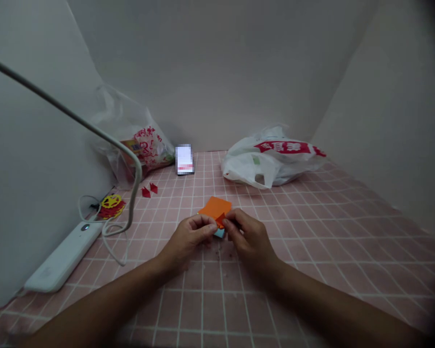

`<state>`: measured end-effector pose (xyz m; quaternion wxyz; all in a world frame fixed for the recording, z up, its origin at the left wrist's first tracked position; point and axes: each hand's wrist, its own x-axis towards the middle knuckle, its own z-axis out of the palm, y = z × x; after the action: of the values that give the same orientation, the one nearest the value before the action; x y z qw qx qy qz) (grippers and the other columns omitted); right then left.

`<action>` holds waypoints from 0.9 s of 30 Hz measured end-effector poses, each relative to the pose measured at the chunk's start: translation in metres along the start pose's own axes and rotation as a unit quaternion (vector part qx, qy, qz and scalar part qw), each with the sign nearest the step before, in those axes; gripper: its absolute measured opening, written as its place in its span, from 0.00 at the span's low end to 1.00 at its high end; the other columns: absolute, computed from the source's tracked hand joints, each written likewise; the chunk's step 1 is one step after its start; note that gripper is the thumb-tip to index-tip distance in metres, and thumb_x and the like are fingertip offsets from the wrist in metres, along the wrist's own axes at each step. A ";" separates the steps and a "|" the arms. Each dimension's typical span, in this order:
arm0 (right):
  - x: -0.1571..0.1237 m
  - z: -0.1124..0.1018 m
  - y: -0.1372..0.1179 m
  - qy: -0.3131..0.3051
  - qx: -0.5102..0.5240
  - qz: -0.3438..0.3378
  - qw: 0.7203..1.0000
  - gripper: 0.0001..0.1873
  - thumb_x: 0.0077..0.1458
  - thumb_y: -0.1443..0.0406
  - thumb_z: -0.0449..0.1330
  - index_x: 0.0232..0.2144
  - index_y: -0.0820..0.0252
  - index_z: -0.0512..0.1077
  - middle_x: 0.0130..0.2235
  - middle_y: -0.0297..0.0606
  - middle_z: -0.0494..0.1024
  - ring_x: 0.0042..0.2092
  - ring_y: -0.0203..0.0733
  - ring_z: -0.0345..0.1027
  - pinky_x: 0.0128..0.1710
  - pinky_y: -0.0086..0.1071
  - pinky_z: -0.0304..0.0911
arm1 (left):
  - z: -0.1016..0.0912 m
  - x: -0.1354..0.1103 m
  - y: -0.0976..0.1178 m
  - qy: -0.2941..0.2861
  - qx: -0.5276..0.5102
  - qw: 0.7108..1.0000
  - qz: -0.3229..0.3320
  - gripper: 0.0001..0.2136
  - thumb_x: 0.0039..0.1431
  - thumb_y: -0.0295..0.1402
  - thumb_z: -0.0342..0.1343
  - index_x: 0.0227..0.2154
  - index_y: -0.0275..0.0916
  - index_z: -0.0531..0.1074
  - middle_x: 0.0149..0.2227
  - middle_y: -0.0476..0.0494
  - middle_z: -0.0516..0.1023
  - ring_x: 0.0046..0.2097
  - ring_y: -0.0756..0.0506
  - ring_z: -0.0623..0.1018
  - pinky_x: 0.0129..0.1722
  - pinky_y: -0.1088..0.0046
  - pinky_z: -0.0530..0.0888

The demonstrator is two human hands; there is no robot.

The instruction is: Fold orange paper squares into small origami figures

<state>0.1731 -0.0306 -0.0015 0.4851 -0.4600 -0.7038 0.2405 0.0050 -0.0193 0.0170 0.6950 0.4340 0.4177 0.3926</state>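
Between both hands is a small folded piece of orange paper (221, 220). My left hand (194, 237) pinches its left side between thumb and index finger. My right hand (249, 238) grips the right side with its fingertips. Just beyond them a flat orange paper sheet (214, 205) lies on the table, partly covered by my fingers. A light blue paper (219, 233) peeks out below the folded piece. Farther left are two small red folded paper pieces (150, 190), apart from the hands.
A pink checked cloth (311, 232) covers the table. At the back stand a clear plastic bag (145, 140), a lit phone (184, 159) and a white plastic bag (253, 162). On the left are yellow and red cutouts (112, 205), a white power bank-like box (63, 256) and a cable (105, 137).
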 end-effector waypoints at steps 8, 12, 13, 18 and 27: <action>0.000 0.000 0.001 -0.022 0.033 0.029 0.999 0.07 0.61 0.67 0.54 0.31 0.59 0.68 0.27 0.34 0.71 0.29 0.38 0.65 0.28 0.30 0.58 | 0.001 0.000 0.002 0.022 0.058 0.998 0.022 0.11 0.51 0.39 0.64 0.26 0.36 0.73 0.24 0.51 0.71 0.26 0.53 0.67 0.31 0.76 0.64; 0.001 0.000 0.000 -0.026 0.048 0.043 0.998 0.08 0.61 0.67 0.54 0.29 0.59 0.68 0.26 0.33 0.70 0.28 0.37 0.64 0.28 0.30 0.58 | 0.000 0.001 0.000 0.015 0.071 0.997 0.019 0.12 0.53 0.41 0.62 0.26 0.36 0.72 0.22 0.52 0.68 0.25 0.52 0.65 0.29 0.76 0.62; 0.000 0.000 0.000 -0.027 0.058 0.047 0.997 0.08 0.61 0.67 0.54 0.29 0.59 0.69 0.26 0.33 0.70 0.28 0.37 0.64 0.28 0.30 0.58 | -0.001 0.001 0.000 0.015 0.074 0.997 0.020 0.13 0.53 0.42 0.62 0.25 0.36 0.71 0.22 0.52 0.68 0.25 0.52 0.65 0.28 0.76 0.61; 0.000 0.001 0.001 -0.036 0.126 0.091 0.987 0.08 0.61 0.64 0.54 0.29 0.58 0.68 0.25 0.31 0.69 0.26 0.35 0.63 0.26 0.29 0.58 | -0.001 0.002 0.000 0.033 0.089 0.995 0.030 0.14 0.54 0.44 0.60 0.24 0.37 0.70 0.21 0.52 0.67 0.25 0.52 0.65 0.26 0.76 0.60; 0.005 0.006 0.007 -0.033 0.241 0.162 0.956 0.10 0.58 0.59 0.57 0.28 0.58 0.66 0.24 0.31 0.71 0.23 0.35 0.64 0.25 0.29 0.60 | -0.001 0.003 -0.001 0.030 0.061 0.997 0.031 0.13 0.52 0.42 0.62 0.29 0.36 0.73 0.22 0.52 0.69 0.25 0.52 0.66 0.27 0.76 0.61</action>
<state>0.1703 -0.0229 -0.0068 0.5125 -0.4286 -0.5567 0.4937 0.0050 -0.0164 0.0148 0.6418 0.4767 0.4480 0.4003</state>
